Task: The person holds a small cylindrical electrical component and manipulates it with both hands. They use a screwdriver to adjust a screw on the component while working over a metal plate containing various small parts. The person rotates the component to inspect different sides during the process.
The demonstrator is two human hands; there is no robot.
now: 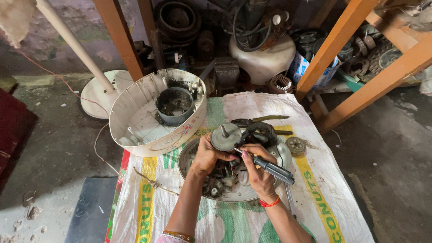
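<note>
My left hand (206, 156) grips a small electric motor assembly with a round grey metal disc (226, 136) and a short shaft on top. My right hand (257, 167) holds a screwdriver with a dark grey handle (275, 170); its thin tip points left against the motor, just under the disc. Both hands hover over a round metal tray (285, 155) that holds dark motor parts and black wiring (257, 133).
A white oval plastic housing (135, 117) with a grey cup inside leans at the tray's left. Pliers (256, 120) and a small gear (295, 145) lie on the woven sack cover (324, 198). Orange wooden shelf legs (333, 45), a white fan stand (96, 92) and scrap motors stand behind.
</note>
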